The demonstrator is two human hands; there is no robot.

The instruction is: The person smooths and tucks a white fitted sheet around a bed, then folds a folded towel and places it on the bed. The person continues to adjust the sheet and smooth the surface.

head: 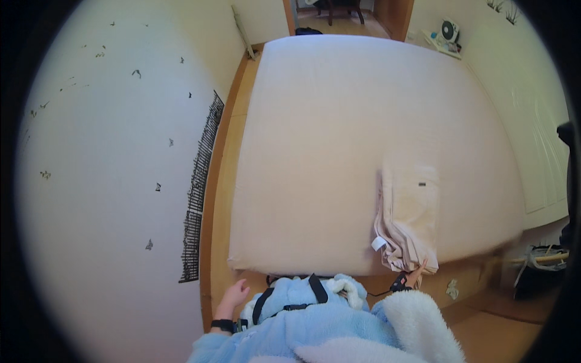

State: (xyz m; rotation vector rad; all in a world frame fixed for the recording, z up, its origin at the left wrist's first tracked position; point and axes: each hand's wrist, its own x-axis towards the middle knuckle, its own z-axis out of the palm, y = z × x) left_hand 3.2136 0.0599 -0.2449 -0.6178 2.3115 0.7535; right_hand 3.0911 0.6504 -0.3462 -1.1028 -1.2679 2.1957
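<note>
A folded beige blanket (411,208) lies in a long stack on the near right part of a bed (317,149) with a pale fitted sheet. It bears a small dark tag on top and a white label at its left side. My right hand (414,276) touches the blanket's near end, one digit lying over the edge; the other fingers are hidden, so a grip cannot be made out. Just off the bed's near left corner, my left hand (235,292) hangs with nothing in it, fingers loosely curled and thumb apart.
A wall (113,149) with fence and butterfly decals runs along the left, past a narrow floor strip (227,181). At the far right a small shelf (442,45) carries a fan-like device. Dark bags (540,277) sit at right. Crumpled tissue (452,289) is near my right hand.
</note>
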